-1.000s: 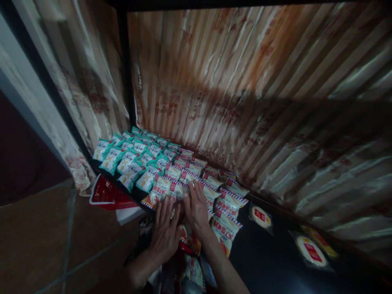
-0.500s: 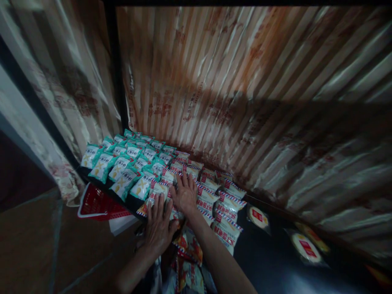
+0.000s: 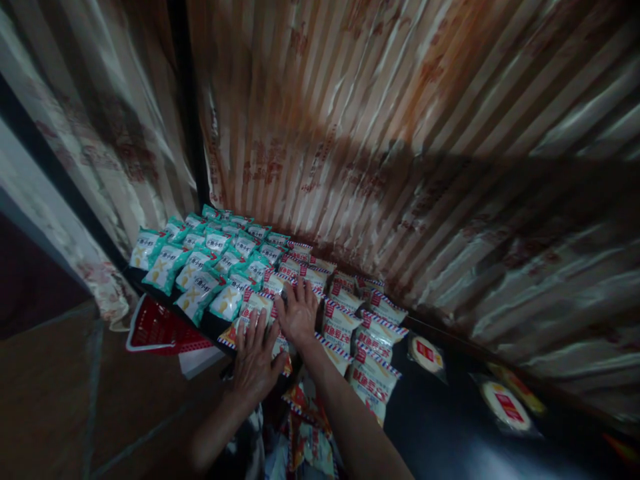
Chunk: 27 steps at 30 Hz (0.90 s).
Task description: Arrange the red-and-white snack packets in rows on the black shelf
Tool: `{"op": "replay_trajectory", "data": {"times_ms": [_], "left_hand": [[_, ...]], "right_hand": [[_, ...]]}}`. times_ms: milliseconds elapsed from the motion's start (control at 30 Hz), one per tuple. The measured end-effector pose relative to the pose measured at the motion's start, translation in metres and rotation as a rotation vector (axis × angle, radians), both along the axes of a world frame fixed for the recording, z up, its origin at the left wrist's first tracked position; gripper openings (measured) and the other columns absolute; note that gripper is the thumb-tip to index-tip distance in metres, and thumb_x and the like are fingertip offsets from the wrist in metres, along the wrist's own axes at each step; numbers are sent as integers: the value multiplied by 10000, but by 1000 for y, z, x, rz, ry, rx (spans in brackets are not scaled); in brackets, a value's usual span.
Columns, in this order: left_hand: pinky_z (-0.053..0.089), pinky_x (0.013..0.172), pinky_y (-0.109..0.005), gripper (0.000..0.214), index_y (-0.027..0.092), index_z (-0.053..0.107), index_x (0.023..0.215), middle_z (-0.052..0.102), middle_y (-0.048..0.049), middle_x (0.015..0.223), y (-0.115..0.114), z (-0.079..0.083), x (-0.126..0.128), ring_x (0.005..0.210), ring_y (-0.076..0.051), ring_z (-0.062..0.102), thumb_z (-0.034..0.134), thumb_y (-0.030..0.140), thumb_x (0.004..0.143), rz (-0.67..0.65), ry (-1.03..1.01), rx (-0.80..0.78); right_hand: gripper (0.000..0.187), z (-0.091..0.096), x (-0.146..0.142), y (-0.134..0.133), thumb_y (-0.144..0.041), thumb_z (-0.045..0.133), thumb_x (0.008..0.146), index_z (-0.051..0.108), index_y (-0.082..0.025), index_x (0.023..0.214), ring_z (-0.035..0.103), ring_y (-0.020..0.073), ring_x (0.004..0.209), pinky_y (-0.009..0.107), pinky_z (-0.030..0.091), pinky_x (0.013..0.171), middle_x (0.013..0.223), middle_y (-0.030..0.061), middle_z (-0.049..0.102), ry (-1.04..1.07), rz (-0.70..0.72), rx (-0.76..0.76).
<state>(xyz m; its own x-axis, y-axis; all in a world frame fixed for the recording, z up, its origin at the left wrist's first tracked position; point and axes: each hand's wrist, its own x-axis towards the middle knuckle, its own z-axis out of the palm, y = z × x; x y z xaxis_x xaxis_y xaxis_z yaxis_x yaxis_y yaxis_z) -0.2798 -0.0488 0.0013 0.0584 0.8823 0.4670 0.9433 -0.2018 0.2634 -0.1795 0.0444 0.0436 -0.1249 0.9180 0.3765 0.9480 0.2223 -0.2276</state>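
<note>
My left hand point(image 3: 257, 357) lies flat with fingers stretched over a white and red snack bag point(image 3: 254, 307) at the shelf's front edge. Just right of it, my right hand point(image 3: 299, 313) rests palm down, fingers extended, on the same kind of bags. Under both palms the bags are partly hidden. More white and red snack bags point(image 3: 339, 325) with striped edges stand in rows to the right. Left of my hands are rows of teal and white snack bags point(image 3: 197, 293). Below my right forearm, more bags point(image 3: 313, 447) show near my body.
The dark shelf point(image 3: 425, 413) runs to the right, with round flat packs point(image 3: 505, 405) on it. A red basket point(image 3: 155, 327) sits on the floor point(image 3: 50, 393) at lower left, beside a white box point(image 3: 200, 362). Striped curtains point(image 3: 320, 133) hang behind, near a dark post point(image 3: 193, 100).
The view has shifted slightly. Both hands stay on the white and red bags, with the left hand a touch further left. The bags look nearly the same.
</note>
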Motion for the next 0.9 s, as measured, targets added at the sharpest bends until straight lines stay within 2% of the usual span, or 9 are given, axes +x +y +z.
{"op": "replay_trajectory", "data": {"times_ms": [200, 433, 533, 633, 767, 900], "left_hand": [[163, 1128, -575, 571, 202, 436, 1383, 330, -148, 1498, -2, 2, -1, 1422, -325, 191, 503, 437, 867, -29, 4, -5], [156, 1117, -590, 581, 155, 363, 1422, 191, -183, 1542, -6, 4, -1, 1431, -353, 120, 487, 362, 893, -56, 1, 97], [152, 1120, -589, 591, 162, 309, 1447, 144, -166, 1556, -16, 8, 7, 1435, -350, 94, 475, 317, 901, -90, -8, 121], [151, 1125, -588, 626, 175, 252, 1468, 116, -147, 1564, -35, 8, 20, 1436, -346, 92, 475, 316, 900, -189, -13, 121], [146, 1134, -572, 680, 182, 212, 1482, 118, -143, 1564, -63, -1, 40, 1432, -345, 120, 484, 368, 887, -333, 7, 77], [142, 1138, -554, 741, 164, 166, 1493, 180, -144, 1552, -79, -10, 58, 1430, -343, 133, 492, 411, 875, -381, 76, 35]], "right_hand": [[449, 3, 4, -1, -413, 390, 946, 544, -183, 1300, 225, 311, 1409, 499, 213, 1106, 1490, 128, 363, 38, 38, 15], [435, 15, 18, -16, -376, 396, 948, 546, -138, 1280, 240, 274, 1412, 501, 248, 1101, 1474, 171, 375, 91, 107, 182], [425, 22, 31, -36, -344, 376, 956, 530, -138, 1295, 240, 265, 1413, 497, 267, 1102, 1477, 163, 371, 130, 77, 232], [434, 23, 49, -65, -332, 376, 957, 483, -158, 1340, 213, 273, 1422, 520, 286, 1095, 1508, 149, 316, 173, 36, 247], [450, 15, 68, -109, -305, 374, 956, 405, -207, 1394, 208, 284, 1424, 557, 313, 1079, 1542, 123, 245, 238, 14, 256], [470, 1, 77, -147, -287, 391, 951, 361, -223, 1415, 203, 296, 1425, 565, 350, 1058, 1544, 120, 236, 269, 44, 238]]}}
